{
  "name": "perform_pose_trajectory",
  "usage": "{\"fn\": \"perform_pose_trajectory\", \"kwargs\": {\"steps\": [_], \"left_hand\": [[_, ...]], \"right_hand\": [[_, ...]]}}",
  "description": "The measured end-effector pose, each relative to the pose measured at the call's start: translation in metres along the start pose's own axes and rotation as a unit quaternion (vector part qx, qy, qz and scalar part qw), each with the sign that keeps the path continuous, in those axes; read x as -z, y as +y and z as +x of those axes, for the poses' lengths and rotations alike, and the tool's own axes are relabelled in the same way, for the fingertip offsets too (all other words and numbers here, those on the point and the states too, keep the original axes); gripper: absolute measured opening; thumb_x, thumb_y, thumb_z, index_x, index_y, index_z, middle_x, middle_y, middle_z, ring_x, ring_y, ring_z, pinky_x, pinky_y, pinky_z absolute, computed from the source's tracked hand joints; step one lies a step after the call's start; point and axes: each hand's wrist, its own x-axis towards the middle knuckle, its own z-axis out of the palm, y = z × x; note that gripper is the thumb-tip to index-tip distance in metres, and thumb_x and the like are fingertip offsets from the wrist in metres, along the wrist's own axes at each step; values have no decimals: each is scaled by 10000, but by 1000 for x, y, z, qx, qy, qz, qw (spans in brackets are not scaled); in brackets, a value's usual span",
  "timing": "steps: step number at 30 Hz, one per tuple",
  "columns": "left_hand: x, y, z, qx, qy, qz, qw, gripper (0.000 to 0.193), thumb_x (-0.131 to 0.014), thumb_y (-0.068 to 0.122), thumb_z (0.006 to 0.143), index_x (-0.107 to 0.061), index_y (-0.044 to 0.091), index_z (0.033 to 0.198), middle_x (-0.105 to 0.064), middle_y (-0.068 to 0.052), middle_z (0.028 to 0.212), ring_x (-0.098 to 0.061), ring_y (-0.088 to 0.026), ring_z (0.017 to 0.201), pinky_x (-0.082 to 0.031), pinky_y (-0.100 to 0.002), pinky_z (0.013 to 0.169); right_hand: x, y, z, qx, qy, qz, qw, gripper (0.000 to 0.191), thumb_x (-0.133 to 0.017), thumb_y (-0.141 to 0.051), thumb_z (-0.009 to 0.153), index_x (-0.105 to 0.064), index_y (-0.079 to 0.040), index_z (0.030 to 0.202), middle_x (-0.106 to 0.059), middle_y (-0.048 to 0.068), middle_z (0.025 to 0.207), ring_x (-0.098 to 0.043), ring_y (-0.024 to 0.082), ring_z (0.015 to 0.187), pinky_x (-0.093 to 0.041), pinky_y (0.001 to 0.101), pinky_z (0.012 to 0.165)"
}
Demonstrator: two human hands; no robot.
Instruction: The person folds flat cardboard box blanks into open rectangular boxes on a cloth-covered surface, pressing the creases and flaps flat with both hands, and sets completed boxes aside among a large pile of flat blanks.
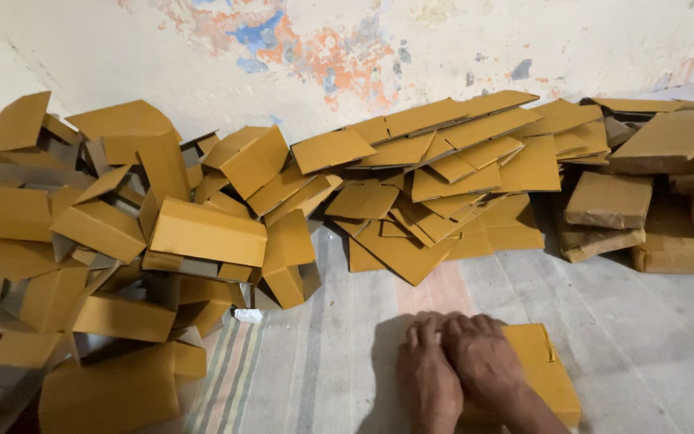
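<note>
My left hand (430,372) and my right hand (485,362) lie side by side, palms down, on a small yellow-brown cardboard box (546,371) that rests flat on the striped mat at the bottom centre. Both hands press on the box's left part with fingers pointing away from me. The box's right half shows past my right hand; its left part is hidden under the hands.
A heap of folded-up cardboard boxes (122,257) fills the left side. Flat unfolded box blanks (443,177) lean in a pile against the peeling wall (323,48). Bundled stacks of blanks (652,201) sit at the right. A striped mat (323,362) covers the floor.
</note>
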Motion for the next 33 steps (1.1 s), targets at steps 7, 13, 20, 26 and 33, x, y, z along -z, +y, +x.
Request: {"fn": "perform_pose_trajectory", "kwargs": {"steps": [7, 13, 20, 26, 33], "left_hand": [[0, -1, 1, 23, -17, 31, 999, 360, -503, 129, 966, -582, 106, 1316, -569, -125, 1331, -537, -366, 1211, -453, -491, 1011], [-1, -1, 4, 50, -76, 52, 994, 414, -531, 116, 955, -553, 126, 1368, -494, -109, 1437, -494, -340, 1289, -429, -466, 1075], [-3, -5, -1, -57, -112, 26, 992, 470, -502, 266, 1024, -511, 195, 1489, -281, -96, 1682, -271, -437, 1493, -283, -584, 1193], [-7, -21, -9, -199, -196, 63, 958, 860, -424, 747, 938, -374, 208, 1607, -109, -126, 1747, 79, -449, 1570, -13, -819, 1140], [-29, -70, -15, -266, -292, 87, 914, 950, -481, 735, 899, -296, 200, 1662, -123, -102, 1778, 23, -411, 1627, -77, -813, 1143]], "right_hand": [[25, 6, 18, 13, -132, -12, 991, 366, -468, -392, 1009, -625, -97, 1158, -683, 109, 1162, -690, 277, 1019, -552, 419, 931], [38, 45, -19, -92, -91, -30, 991, 375, -452, -448, 999, -669, -187, 1159, -698, 45, 1176, -659, 249, 1099, -533, 420, 988], [8, 63, -75, 154, 250, -132, 947, 813, -499, -928, 699, -552, -444, 1351, -408, 315, 1505, -396, 589, 1341, -390, 638, 1037], [21, 38, -75, -90, -75, -143, 983, 1471, -709, -1009, 558, -78, -228, 1632, -83, 343, 1651, -154, 584, 1495, -337, 593, 1120], [12, 30, -67, -147, -180, -149, 961, 1312, -744, -844, 713, -32, -254, 1643, -86, 278, 1686, -201, 551, 1496, -434, 502, 1137]]}}
